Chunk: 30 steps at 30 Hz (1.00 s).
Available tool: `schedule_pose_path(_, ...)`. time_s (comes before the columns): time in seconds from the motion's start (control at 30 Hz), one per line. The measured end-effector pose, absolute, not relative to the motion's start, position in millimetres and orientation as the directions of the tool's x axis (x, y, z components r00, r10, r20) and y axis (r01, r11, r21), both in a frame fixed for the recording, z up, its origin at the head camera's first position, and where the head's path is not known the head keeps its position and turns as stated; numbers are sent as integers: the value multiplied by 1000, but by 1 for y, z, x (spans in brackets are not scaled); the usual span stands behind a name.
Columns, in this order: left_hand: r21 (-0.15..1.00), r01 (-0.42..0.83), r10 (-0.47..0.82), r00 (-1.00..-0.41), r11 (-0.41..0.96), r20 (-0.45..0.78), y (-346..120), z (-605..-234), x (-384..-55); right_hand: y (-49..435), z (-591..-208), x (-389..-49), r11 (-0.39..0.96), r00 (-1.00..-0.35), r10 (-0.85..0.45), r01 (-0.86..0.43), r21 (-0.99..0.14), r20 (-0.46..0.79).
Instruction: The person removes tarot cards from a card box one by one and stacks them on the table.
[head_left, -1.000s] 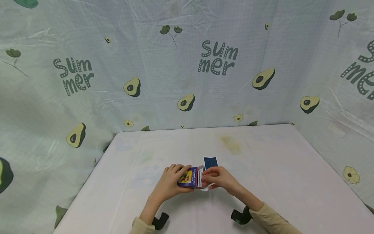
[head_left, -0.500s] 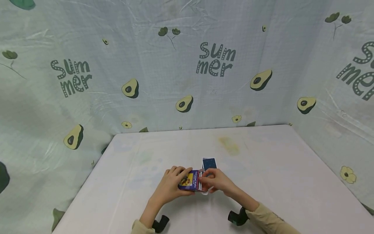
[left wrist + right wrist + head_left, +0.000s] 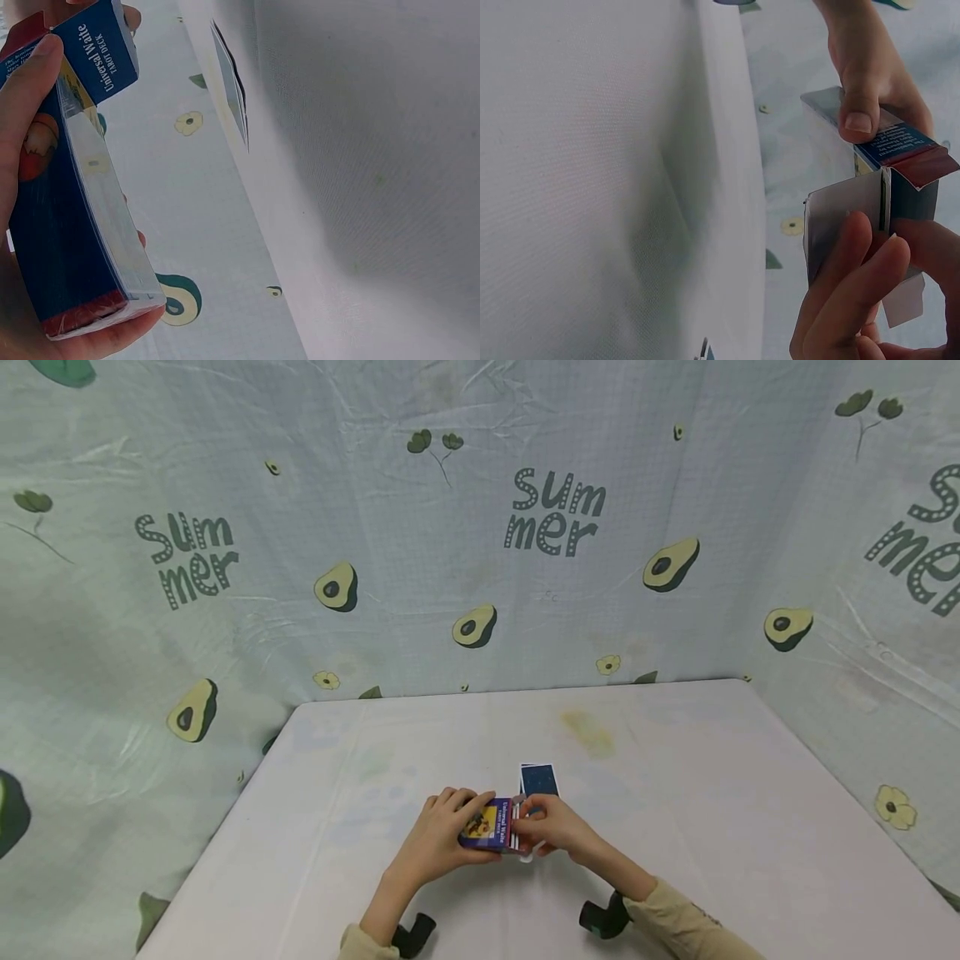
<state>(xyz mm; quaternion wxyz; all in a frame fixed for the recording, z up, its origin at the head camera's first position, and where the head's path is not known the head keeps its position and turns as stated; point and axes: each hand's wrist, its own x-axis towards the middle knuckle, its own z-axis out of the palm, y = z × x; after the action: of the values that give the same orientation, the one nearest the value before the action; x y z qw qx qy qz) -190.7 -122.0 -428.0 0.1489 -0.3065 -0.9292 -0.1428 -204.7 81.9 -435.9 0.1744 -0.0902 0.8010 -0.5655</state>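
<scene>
Head view: my left hand [image 3: 441, 837] grips the tarot deck box [image 3: 480, 825] above the white surface [image 3: 442, 743], and my right hand [image 3: 558, 828] pinches its open end with curled fingers. Just beyond, dark-backed cards [image 3: 539, 779] lie on the surface, their near end hidden by my right hand. Black devices [image 3: 415, 935] sit at my wrists; a pale avocado-printed sheet [image 3: 420, 527] hangs behind.

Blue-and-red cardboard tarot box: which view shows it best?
Left wrist. The blue-and-red cardboard tarot box appears large there, one long blue side in view and its flap lettering readable. Head: small, picture face partly under the left hand. Right wrist: flapped end, partly behind the right hand.
</scene>
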Motion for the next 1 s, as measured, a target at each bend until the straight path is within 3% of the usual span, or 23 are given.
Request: schedule_pose_path(1.0, 174, 604, 530, -779, 778, 335, -123, -428, -194, 91, -435, -210, 331, -908, -354, 100, -938, -222)
